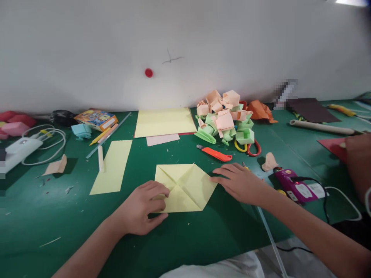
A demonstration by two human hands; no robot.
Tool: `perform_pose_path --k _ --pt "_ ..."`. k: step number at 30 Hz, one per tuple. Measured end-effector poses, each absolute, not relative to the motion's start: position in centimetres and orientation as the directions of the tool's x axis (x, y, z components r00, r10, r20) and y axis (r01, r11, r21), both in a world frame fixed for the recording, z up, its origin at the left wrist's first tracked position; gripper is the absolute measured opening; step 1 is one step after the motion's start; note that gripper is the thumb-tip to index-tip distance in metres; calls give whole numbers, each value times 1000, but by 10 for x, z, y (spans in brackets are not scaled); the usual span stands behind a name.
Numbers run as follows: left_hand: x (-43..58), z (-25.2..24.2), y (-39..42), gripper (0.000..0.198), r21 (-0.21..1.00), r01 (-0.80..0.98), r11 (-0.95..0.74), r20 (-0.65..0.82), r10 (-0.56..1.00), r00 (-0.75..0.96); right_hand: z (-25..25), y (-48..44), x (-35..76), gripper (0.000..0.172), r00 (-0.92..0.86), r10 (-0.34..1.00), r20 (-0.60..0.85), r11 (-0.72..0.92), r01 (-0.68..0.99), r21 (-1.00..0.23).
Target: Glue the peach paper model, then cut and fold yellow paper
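A creased yellow paper (188,185) lies on the green table between my hands, its right end folded to a blunt point. My left hand (145,208) rests on the paper's left edge, fingers bent and thumb apart, gripping nothing. At the right point, the fingertips of my right hand (237,181) touch the paper, with the fingers stretched out. An orange cutter (214,153) lies just behind the paper. To the left is a yellow paper strip (116,166) with a white stick (101,159) on its edge.
Behind stand a pile of folded paper pieces (224,119) and yellow sheets (165,121). Scissors (253,148) lie beside the pile. A purple device (295,187) with cables is at right, near another person's hand (359,158). A white power strip (21,152) is at left.
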State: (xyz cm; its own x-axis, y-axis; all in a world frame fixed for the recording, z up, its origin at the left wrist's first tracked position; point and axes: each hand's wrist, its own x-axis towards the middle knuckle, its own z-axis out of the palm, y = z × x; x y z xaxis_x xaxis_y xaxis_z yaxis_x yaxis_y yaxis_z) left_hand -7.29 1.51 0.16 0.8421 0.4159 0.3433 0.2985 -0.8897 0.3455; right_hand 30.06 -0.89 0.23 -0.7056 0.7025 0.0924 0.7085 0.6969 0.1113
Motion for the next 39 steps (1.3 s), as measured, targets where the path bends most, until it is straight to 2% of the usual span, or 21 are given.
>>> perform_pose_path --k 4,10,13,19,23,28,33,39 --pt "-67 1 10 10 297 334 -895 317 422 849 -2 -8 303 30 -704 702 108 701 709 71" --pt "-71 -11 17 22 171 414 -894 342 448 826 0 -16 306 22 -721 690 70 722 676 -150" --pt "-76 -15 21 24 142 477 -867 336 496 801 4 -23 303 18 -730 682 46 721 661 -209" --pt "-76 -15 19 23 219 527 -821 271 570 776 -2 -33 292 26 -742 668 60 738 649 -184" --pt "-72 -14 17 30 234 562 -793 214 606 766 0 -36 287 28 -740 672 47 731 651 -206" --pt "-69 -18 18 45 188 575 -796 140 602 786 7 -41 284 57 -731 682 -6 708 663 -245" --pt "-60 -25 11 46 155 604 -781 198 624 756 -3 -42 288 47 -726 686 48 715 662 -225" --pt "-40 -28 -12 56 145 687 -712 193 701 686 -3 -43 284 46 -738 672 56 728 646 -228"
